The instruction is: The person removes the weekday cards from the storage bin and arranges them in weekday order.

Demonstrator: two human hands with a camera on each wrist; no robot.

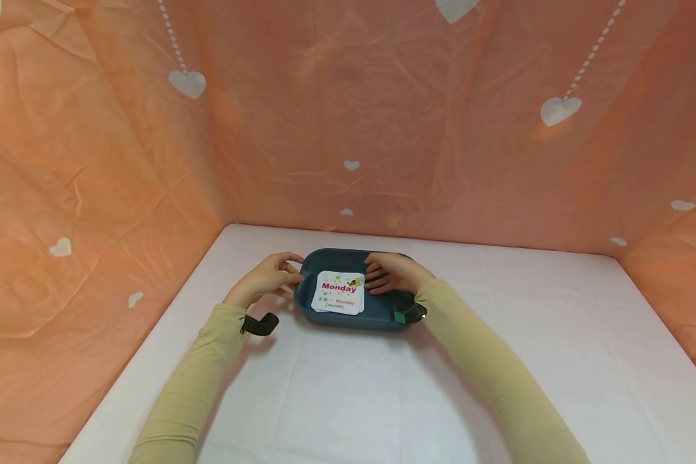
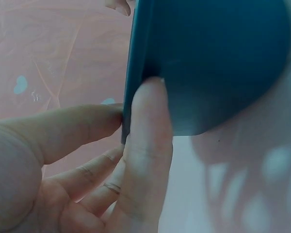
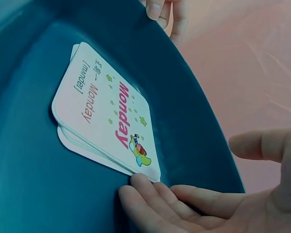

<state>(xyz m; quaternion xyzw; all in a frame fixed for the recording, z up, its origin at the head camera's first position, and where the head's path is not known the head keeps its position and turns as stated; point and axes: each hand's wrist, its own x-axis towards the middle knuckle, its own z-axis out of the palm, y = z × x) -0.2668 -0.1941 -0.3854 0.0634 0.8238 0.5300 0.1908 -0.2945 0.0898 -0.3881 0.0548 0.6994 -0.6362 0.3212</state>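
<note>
A dark blue tray (image 1: 341,259) with rounded corners stands on the white tabletop. Inside its left half lies a small, slightly uneven stack of white flash cards (image 3: 99,109). The top card reads "Monday" in pink letters beside a small cartoon bee-like figure. My left hand (image 1: 269,280) pinches the tray's left rim between thumb and a finger, as the left wrist view shows. My right hand (image 1: 399,273) reaches over the tray's far side. Its fingertips (image 3: 140,179) touch the stack's edge, fingers extended and thumb apart from them, gripping nothing.
Orange cloth (image 1: 383,142) printed with white hearts hangs behind and at both sides of the white table (image 1: 336,393). Black straps (image 1: 260,324) circle both wrists over the beige sleeves.
</note>
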